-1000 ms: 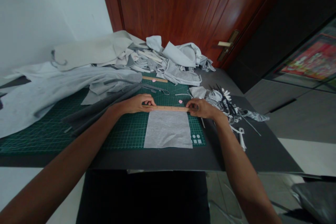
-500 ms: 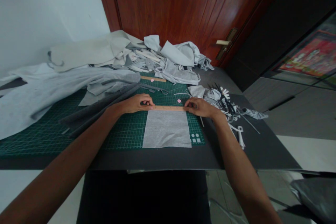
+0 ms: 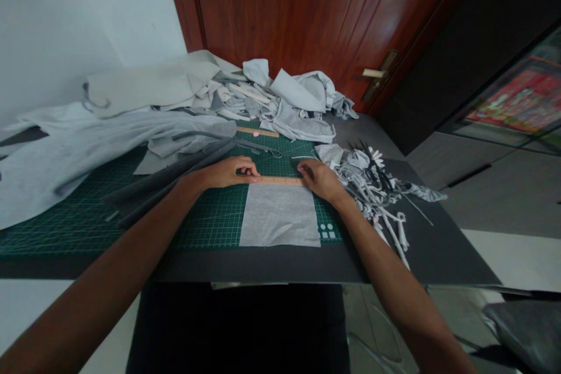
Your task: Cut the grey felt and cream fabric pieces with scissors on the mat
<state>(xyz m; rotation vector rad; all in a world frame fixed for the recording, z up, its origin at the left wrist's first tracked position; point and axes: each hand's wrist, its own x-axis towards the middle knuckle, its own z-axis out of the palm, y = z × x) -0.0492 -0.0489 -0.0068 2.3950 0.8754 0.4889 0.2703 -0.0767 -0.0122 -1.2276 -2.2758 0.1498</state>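
A rectangular piece of grey fabric (image 3: 280, 216) lies near the front edge of the green cutting mat (image 3: 210, 216). Along its far edge runs a wooden ruler (image 3: 280, 180). My left hand (image 3: 232, 172) is closed, its curled fingers and thumb pressing the ruler's left end. At the ruler's right end, my right hand (image 3: 322, 178) has its thumb and fingers closed round a small pink tailor's chalk (image 3: 300, 168), which they partly cover. Another pink chalk piece (image 3: 256, 134) rests by a second wooden ruler (image 3: 258, 131) farther back.
Pale and grey cloth (image 3: 144, 90) is heaped along the left and back. Fabric scraps (image 3: 302, 90) lie before the wooden door (image 3: 280, 11). To my right, strips of cloth (image 3: 372, 193) surround dark-handled scissors (image 3: 380, 174) on the dark table (image 3: 438, 245).
My right hand has left the ruler's right end, moved slightly left and away from me, and closed on the pink chalk. My left hand stays on the ruler.
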